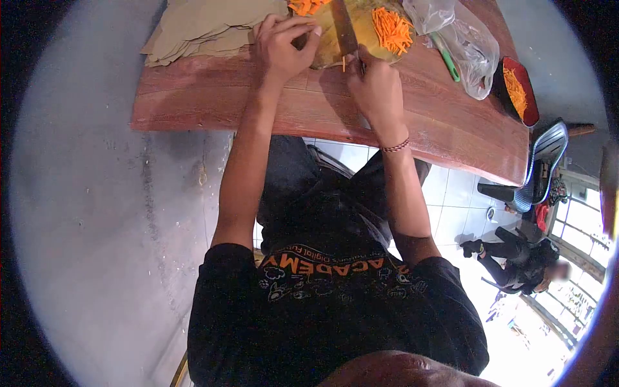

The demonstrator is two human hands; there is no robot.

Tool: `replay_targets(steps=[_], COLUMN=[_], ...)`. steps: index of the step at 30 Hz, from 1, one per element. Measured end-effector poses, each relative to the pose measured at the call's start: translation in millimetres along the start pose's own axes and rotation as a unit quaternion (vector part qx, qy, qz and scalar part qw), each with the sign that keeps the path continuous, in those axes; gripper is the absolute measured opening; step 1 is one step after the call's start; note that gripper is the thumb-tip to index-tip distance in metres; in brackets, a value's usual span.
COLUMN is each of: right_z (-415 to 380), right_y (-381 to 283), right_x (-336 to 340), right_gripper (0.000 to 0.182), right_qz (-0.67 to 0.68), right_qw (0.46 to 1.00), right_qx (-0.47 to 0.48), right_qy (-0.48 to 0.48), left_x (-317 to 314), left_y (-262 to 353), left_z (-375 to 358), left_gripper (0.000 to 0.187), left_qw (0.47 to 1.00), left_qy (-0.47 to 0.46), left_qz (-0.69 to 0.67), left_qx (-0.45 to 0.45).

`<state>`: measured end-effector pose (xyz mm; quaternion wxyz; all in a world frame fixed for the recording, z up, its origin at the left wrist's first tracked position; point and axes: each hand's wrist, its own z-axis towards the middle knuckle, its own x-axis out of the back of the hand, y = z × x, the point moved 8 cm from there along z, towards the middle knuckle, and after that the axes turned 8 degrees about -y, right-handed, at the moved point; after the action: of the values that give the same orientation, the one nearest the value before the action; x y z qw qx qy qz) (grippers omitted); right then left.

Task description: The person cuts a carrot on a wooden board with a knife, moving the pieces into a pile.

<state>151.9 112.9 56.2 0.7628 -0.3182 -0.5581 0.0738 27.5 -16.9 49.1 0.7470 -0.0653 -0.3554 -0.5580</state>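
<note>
My right hand (377, 87) grips a knife, its dark blade (343, 29) lying across the round yellowish cutting board (327, 45). My left hand (284, 45) rests at the board's left edge. Its fingers are bent, with thumb and index tips close together; anything between them is too small to make out. A pile of orange carrot strips (392, 31) lies on the board right of the blade. More carrot pieces (308, 6) show at the top, just beyond my left fingers. One thin strip (343, 63) is at the near edge of the board, by my right hand.
Brown paper sheets (206, 32) cover the table's (193, 97) left side. On the right are clear plastic bags (467, 48), a green-handled tool (448, 61) and a dark red bowl (530, 97) of shredded carrot. Beyond stand a chair (548, 161) and a seated person (516, 261).
</note>
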Motion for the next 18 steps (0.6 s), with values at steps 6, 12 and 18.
replay_targets(steps=[6, 12, 18], right_z=[20, 26, 19], right_y=[34, 41, 41], right_x=[22, 43, 41], right_gripper=[0.026, 0.024, 0.023], right_qz=[-0.066, -0.036, 0.017], right_qw=[0.997, 0.997, 0.999], right_qx=[-0.038, -0.005, -0.018], right_qy=[0.010, 0.062, 0.033], left_x=[-2, -20, -26], left_y=[-29, -39, -35], left_z=[-3, -2, 5], left_gripper=[0.027, 0.035, 0.032], left_qw=[0.995, 0.963, 0.955], left_qy=[0.021, -0.129, -0.140], left_qz=[0.058, 0.112, 0.118], left_qx=[0.081, 0.207, 0.233])
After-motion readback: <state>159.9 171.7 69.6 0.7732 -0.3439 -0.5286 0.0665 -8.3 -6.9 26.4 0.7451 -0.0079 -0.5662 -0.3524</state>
